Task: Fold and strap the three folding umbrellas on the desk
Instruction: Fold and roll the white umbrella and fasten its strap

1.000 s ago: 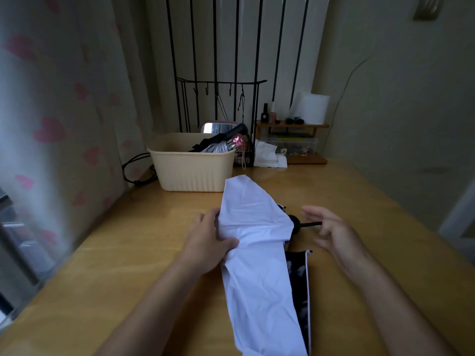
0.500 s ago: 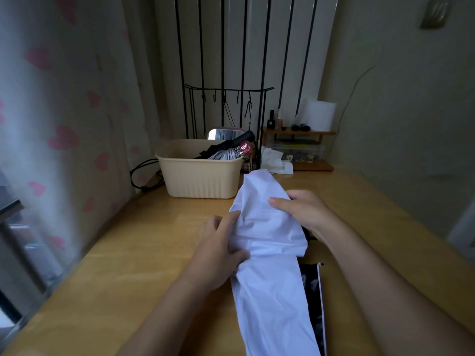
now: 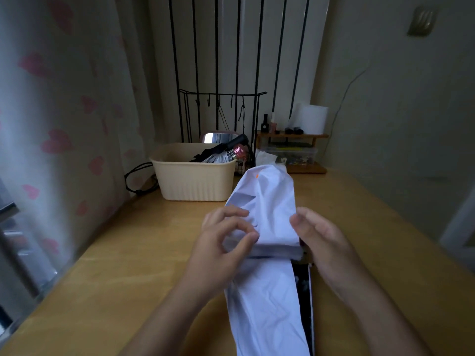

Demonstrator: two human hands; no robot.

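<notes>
At frame centre, the white folding umbrella [image 3: 267,227] lies lengthwise on the counter [image 3: 128,278]. Its canopy is pinched by the left hand [image 3: 226,237] and steadied by the right hand [image 3: 318,235], fingers [image 3: 298,222] loosely curled. If slack escapes, the pleats could unroll before strapping.

A white umbrella [image 3: 267,253] is laid lengthwise on the wooden desk, its pale canopy loose, creased and unstrapped, with dark lining exposed along its right edge. Two more umbrellas [image 3: 222,154], one black, one silvery with a pink handle, are seen in the far beige bin.
</notes>
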